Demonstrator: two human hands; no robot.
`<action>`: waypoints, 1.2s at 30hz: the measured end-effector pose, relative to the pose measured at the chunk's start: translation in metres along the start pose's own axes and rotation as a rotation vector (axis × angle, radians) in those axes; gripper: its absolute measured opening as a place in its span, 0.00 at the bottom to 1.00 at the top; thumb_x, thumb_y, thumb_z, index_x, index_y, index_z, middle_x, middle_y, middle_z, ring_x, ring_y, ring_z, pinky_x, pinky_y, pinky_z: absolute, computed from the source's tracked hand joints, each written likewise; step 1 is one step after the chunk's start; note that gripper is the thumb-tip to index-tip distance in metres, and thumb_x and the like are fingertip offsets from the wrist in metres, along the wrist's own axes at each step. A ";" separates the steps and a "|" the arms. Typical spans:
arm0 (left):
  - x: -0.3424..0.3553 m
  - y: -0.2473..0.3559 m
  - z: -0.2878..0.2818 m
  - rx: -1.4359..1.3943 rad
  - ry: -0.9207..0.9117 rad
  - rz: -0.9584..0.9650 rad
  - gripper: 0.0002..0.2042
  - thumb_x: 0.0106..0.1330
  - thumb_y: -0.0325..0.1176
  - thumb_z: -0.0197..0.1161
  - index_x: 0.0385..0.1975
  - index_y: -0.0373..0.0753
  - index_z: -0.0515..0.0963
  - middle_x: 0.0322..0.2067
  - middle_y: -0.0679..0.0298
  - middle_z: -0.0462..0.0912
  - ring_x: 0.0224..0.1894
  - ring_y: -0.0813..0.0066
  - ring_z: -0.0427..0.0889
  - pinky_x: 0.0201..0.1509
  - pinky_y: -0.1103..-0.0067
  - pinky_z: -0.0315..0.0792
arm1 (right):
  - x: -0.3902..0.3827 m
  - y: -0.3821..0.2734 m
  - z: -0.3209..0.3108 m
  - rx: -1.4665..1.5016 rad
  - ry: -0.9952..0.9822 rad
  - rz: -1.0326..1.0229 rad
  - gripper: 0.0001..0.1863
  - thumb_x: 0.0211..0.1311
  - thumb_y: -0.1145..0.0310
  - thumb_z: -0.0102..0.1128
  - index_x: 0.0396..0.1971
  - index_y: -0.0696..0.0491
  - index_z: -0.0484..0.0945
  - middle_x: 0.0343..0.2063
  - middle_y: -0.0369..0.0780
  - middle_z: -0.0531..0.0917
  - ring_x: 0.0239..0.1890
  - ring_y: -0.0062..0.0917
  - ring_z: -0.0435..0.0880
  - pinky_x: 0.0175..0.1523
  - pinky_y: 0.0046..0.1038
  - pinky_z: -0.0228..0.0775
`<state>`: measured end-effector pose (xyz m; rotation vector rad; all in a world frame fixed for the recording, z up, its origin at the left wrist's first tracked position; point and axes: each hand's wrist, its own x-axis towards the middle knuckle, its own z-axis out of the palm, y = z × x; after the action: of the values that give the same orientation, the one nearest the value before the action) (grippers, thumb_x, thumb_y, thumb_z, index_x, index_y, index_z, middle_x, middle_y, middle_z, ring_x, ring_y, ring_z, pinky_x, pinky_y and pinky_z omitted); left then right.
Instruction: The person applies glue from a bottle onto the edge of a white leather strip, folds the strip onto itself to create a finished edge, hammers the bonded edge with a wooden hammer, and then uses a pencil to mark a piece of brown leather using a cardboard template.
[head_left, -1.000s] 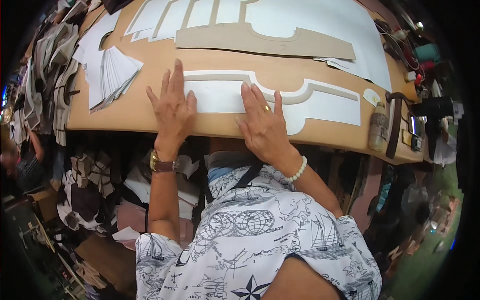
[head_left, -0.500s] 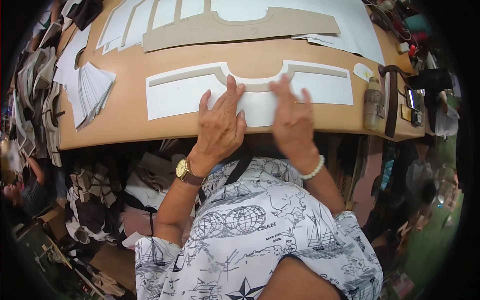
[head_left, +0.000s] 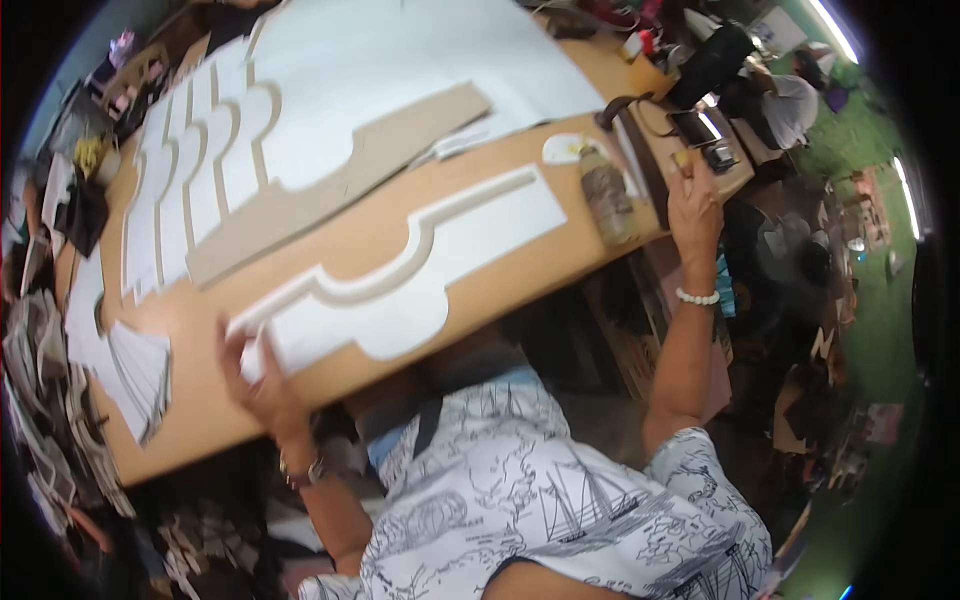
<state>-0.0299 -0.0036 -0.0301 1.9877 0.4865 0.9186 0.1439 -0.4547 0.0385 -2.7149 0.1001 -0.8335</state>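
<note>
A long white pattern piece [head_left: 400, 318] lies on the brown table in front of me, with a beige strip [head_left: 422, 250] following its curved upper edge. At its left end is my left hand [head_left: 265, 390], thumb and fingers spread and slightly blurred; whether it presses on the piece I cannot tell. Over at the table's right side, my right hand [head_left: 695, 210] has its fingertips closed on a small yellow-brown thing [head_left: 683, 160], too small to name. A phone [head_left: 694, 127] and a small black object [head_left: 720, 156] are just beyond those fingers.
A brown-stained plastic bottle [head_left: 607, 195] stands by the right edge beside a white pad [head_left: 565, 149]. Farther back lie a brown cardboard template [head_left: 300, 215] and white sheets [head_left: 330, 80]. Fanned white pieces [head_left: 135, 375] rest at the left.
My right hand has left the white piece and reached far right to a small yellow-brown thing. My left hand has slid to the piece's left end. The view has turned and tilted.
</note>
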 end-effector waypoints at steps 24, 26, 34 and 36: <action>0.012 -0.033 -0.063 0.561 -0.161 0.026 0.43 0.45 0.33 0.75 0.64 0.36 0.58 0.61 0.55 0.66 0.68 0.52 0.52 0.68 0.62 0.50 | -0.107 -0.104 -0.013 0.381 -0.341 0.253 0.19 0.62 0.65 0.56 0.45 0.64 0.69 0.23 0.55 0.79 0.25 0.45 0.79 0.30 0.36 0.69; 0.013 -0.034 -0.064 0.538 -0.168 0.005 0.43 0.45 0.33 0.75 0.64 0.36 0.59 0.61 0.55 0.66 0.68 0.52 0.53 0.68 0.62 0.50 | -0.110 -0.105 -0.005 0.299 -0.335 0.144 0.18 0.63 0.64 0.55 0.42 0.64 0.69 0.26 0.60 0.77 0.36 0.58 0.74 0.34 0.44 0.68; 0.012 -0.039 -0.067 0.550 -0.184 -0.027 0.41 0.45 0.33 0.75 0.62 0.35 0.62 0.61 0.55 0.66 0.68 0.52 0.54 0.68 0.64 0.50 | -0.114 -0.112 -0.005 0.290 -0.315 0.158 0.18 0.62 0.62 0.56 0.36 0.66 0.69 0.23 0.60 0.76 0.32 0.57 0.76 0.32 0.44 0.67; 0.013 -0.044 -0.069 0.485 -0.172 0.007 0.41 0.44 0.34 0.76 0.61 0.34 0.63 0.60 0.55 0.67 0.67 0.53 0.55 0.68 0.64 0.51 | -0.116 -0.122 -0.006 0.245 -0.533 0.079 0.18 0.62 0.62 0.56 0.35 0.65 0.68 0.23 0.59 0.77 0.32 0.55 0.77 0.31 0.43 0.68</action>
<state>-0.0738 0.0666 -0.0376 2.4804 0.6491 0.6658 0.0419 -0.3222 0.0175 -2.5784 -0.0112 -0.0741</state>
